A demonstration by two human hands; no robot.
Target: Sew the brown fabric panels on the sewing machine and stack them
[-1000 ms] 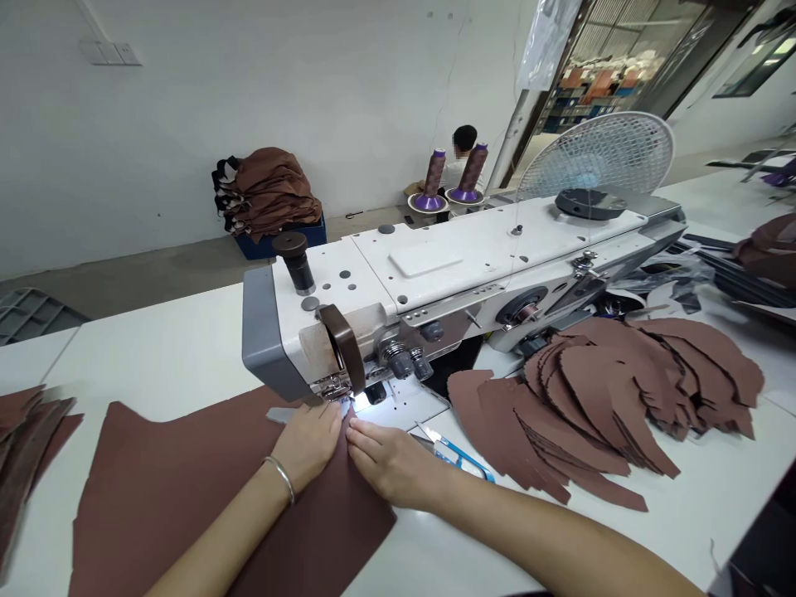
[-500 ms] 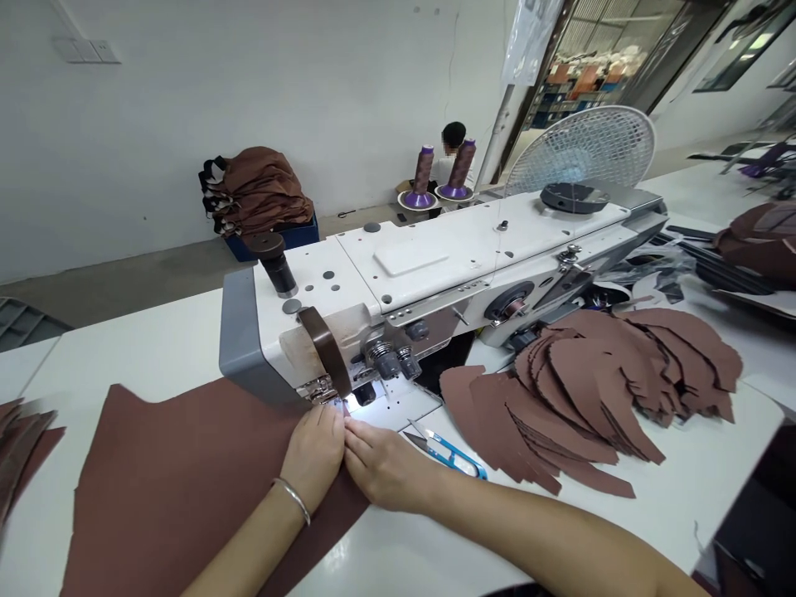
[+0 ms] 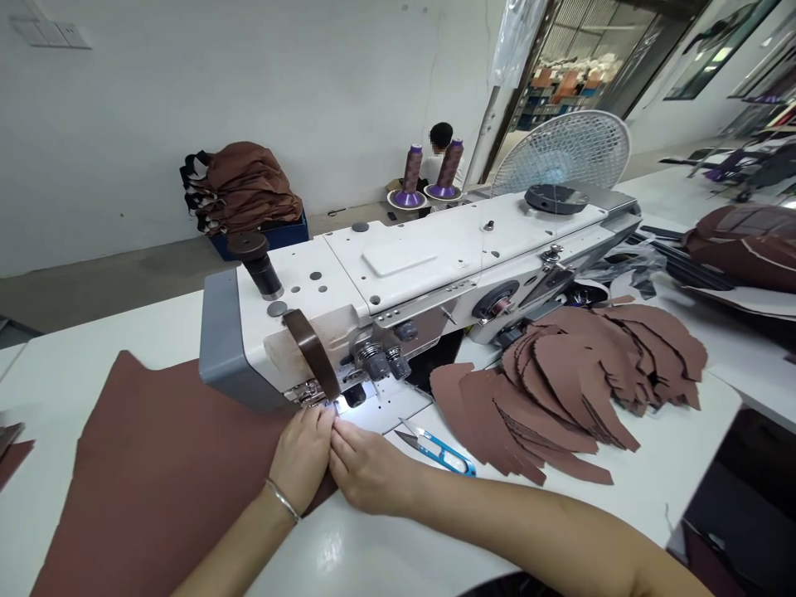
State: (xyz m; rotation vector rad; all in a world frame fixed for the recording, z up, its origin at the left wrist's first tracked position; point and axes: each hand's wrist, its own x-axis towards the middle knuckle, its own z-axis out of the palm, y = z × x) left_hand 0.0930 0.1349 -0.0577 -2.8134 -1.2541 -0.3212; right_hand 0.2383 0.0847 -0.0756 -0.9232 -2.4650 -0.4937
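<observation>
A large brown leather-like sheet point(image 3: 155, 473) lies on the table to the left and runs under the head of a white sewing machine point(image 3: 298, 323). My left hand point(image 3: 303, 454), with a bangle on its wrist, is bent over the sheet just in front of the lit needle area, fingers close together. Touching it from the right, my right hand point(image 3: 368, 466) has its fingers closed at the sheet's edge. The fingertips of both hands are partly hidden. Blue-handled thread snips point(image 3: 443, 454) lie to the right of my right hand.
Cut brown pieces point(image 3: 560, 390) are heaped right of the machine. Two thread cones point(image 3: 448, 170), a fan point(image 3: 565, 149) and a seated person point(image 3: 440, 153) are beyond it. A blue crate point(image 3: 286, 234) of brown items stands by the wall. More brown work point(image 3: 746, 245) lies far right.
The brown sheet has slid away from me beside the machine and turned slightly. Both hands stay together near the needle. My view has shifted a little to the right.
</observation>
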